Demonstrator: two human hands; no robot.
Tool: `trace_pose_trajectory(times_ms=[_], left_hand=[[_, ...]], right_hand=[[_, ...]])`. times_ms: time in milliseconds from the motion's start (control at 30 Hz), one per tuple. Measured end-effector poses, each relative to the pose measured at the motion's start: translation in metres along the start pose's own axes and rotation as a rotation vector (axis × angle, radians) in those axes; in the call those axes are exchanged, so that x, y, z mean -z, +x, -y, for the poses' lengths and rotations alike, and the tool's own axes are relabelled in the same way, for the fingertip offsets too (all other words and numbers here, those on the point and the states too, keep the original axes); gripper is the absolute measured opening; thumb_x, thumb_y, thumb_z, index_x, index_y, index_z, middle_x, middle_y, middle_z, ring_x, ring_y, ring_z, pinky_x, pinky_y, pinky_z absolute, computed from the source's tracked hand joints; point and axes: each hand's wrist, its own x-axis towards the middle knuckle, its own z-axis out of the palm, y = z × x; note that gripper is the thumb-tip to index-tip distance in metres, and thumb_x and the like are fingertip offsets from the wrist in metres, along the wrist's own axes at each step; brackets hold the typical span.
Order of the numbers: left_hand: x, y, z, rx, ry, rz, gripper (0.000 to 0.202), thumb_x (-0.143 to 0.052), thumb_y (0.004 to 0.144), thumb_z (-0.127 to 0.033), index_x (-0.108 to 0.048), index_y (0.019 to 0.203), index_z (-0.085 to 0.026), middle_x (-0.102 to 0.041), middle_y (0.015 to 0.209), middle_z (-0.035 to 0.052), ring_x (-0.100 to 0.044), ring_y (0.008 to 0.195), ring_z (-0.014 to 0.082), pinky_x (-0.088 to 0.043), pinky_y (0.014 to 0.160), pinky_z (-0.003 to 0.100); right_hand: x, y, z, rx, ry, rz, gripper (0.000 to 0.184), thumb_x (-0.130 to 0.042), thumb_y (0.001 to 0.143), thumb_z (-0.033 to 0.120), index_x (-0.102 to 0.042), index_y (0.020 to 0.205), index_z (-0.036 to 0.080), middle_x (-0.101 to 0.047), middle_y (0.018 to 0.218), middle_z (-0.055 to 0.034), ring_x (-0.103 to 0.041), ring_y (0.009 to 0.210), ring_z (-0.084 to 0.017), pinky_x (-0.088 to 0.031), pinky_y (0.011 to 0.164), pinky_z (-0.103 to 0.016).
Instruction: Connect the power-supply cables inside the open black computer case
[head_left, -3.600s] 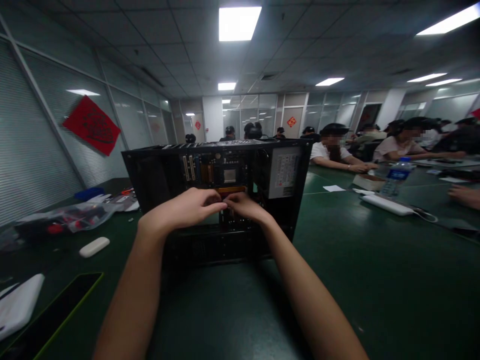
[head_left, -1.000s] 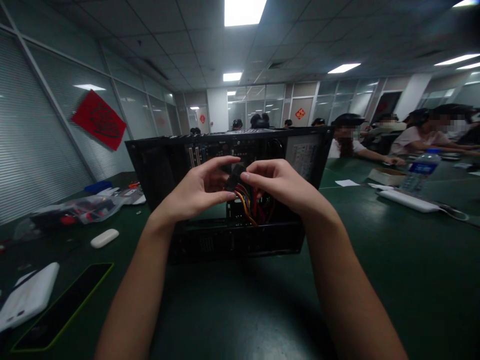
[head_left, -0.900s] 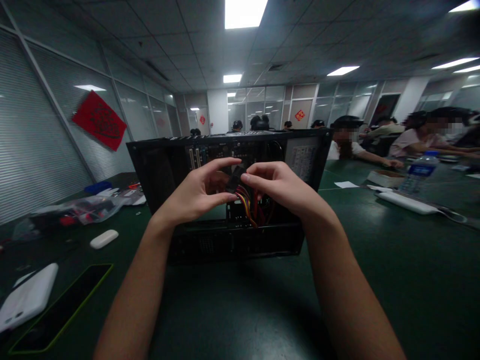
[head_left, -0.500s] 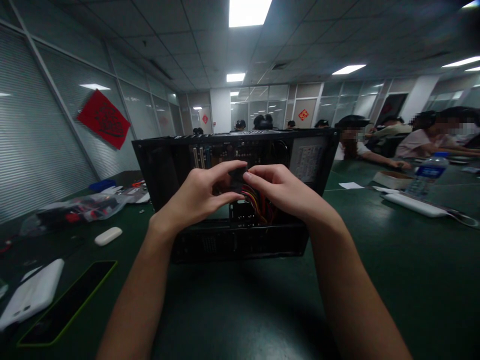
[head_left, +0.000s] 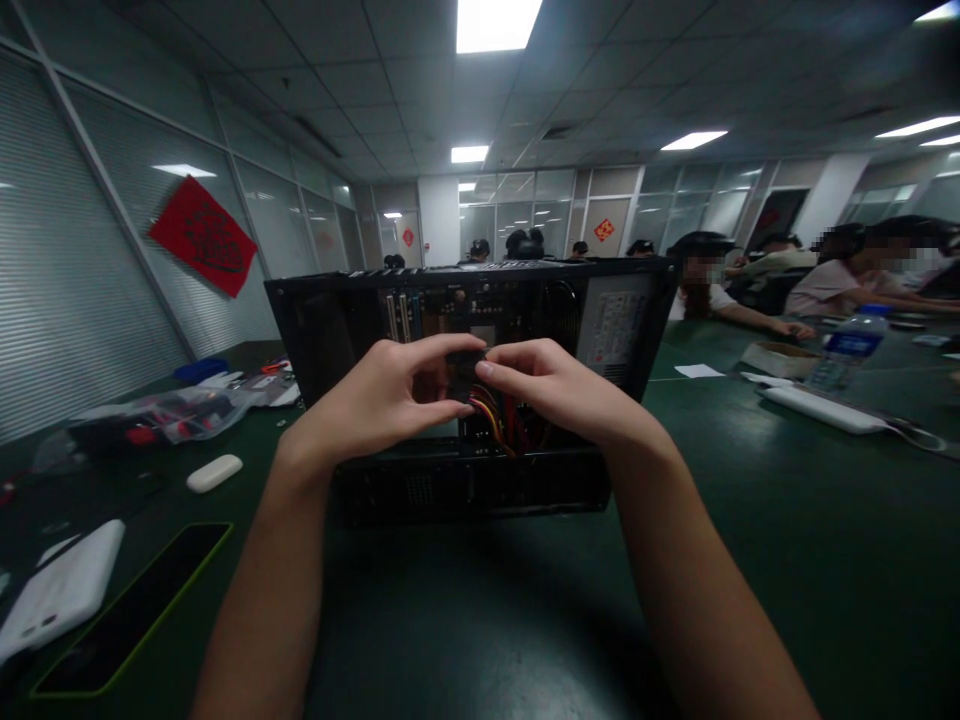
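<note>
In front of me an open black computer case (head_left: 517,490) stands on the green table, its inside facing me. My left hand (head_left: 367,400) curves its thumb and index finger around the ends of a dark cable connector (head_left: 465,372). From the other side my right hand (head_left: 562,385) pinches the same connector at its edge. A bundle of red, yellow and black wires (head_left: 491,420) bends down from it into the case. Behind the hands are the circuit board (head_left: 491,300) and, at the right, a power supply with a label (head_left: 619,325).
On the left lie a black phone with a green edge (head_left: 142,605), a white device (head_left: 64,590), a small white case (head_left: 214,473) and a plastic bag of parts (head_left: 150,420). To the right are a power bank (head_left: 821,408), a water bottle (head_left: 851,350) and seated people.
Both hands, with the connector between them, have shifted slightly left and down. The wires have moved left along with it. The case stays in place.
</note>
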Motion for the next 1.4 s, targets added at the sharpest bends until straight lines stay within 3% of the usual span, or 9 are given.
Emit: trace_pose_trajectory(times_ms=[533, 900, 1067, 1200, 1400], left_hand=[[0.001, -0.001, 0.005, 0.011, -0.014, -0.048, 0.055, -0.072, 0.084, -0.034, -0.058, 0.135, -0.017, -0.061, 0.075, -0.0012, -0.058, 0.067, 0.013, -0.046, 0.059, 0.021], [0.003, -0.006, 0.002, 0.036, -0.039, -0.057, 0.051, -0.072, 0.082, -0.032, -0.057, 0.129, -0.019, -0.059, 0.071, -0.0039, -0.058, 0.062, 0.0116, -0.044, 0.054, 0.02], [0.004, -0.007, -0.001, 0.039, -0.036, -0.094, 0.047, -0.069, 0.082, -0.027, -0.057, 0.127, -0.019, -0.059, 0.071, -0.0041, -0.058, 0.062, 0.0112, -0.043, 0.054, 0.019], [0.003, -0.005, 0.001, 0.049, -0.043, -0.106, 0.047, -0.068, 0.081, -0.024, -0.057, 0.126, -0.019, -0.058, 0.071, -0.0044, -0.057, 0.061, 0.0111, -0.043, 0.055, 0.02], [0.003, -0.004, 0.001, 0.056, -0.03, -0.112, 0.048, -0.07, 0.08, -0.026, -0.058, 0.125, -0.019, -0.059, 0.071, -0.0039, -0.058, 0.062, 0.0118, -0.043, 0.055, 0.02]], right_hand=[[-0.006, 0.008, -0.007, -0.003, 0.05, -0.06, 0.036, -0.066, 0.083, 0.05, -0.07, 0.083, 0.014, -0.064, 0.072, -0.0011, -0.054, 0.062, -0.012, -0.038, 0.053, -0.023], [-0.022, 0.0, 0.007, 0.097, -0.211, -0.139, 0.03, -0.051, 0.096, 0.037, -0.069, 0.087, 0.015, -0.067, 0.077, -0.0034, -0.058, 0.07, -0.015, -0.042, 0.061, -0.025], [-0.021, -0.003, 0.011, 0.128, -0.101, -0.047, 0.021, -0.062, 0.09, 0.034, -0.07, 0.099, 0.017, -0.069, 0.089, -0.0031, -0.061, 0.078, -0.016, -0.046, 0.067, -0.026], [-0.022, 0.002, 0.007, 0.132, -0.066, -0.067, 0.02, -0.063, 0.087, 0.028, -0.069, 0.101, 0.016, -0.067, 0.089, -0.0023, -0.06, 0.08, -0.017, -0.046, 0.071, -0.027], [-0.026, 0.004, 0.009, 0.098, -0.072, -0.082, 0.018, -0.06, 0.085, 0.026, -0.066, 0.097, 0.014, -0.06, 0.079, 0.0007, -0.052, 0.068, -0.013, -0.04, 0.062, -0.025]])
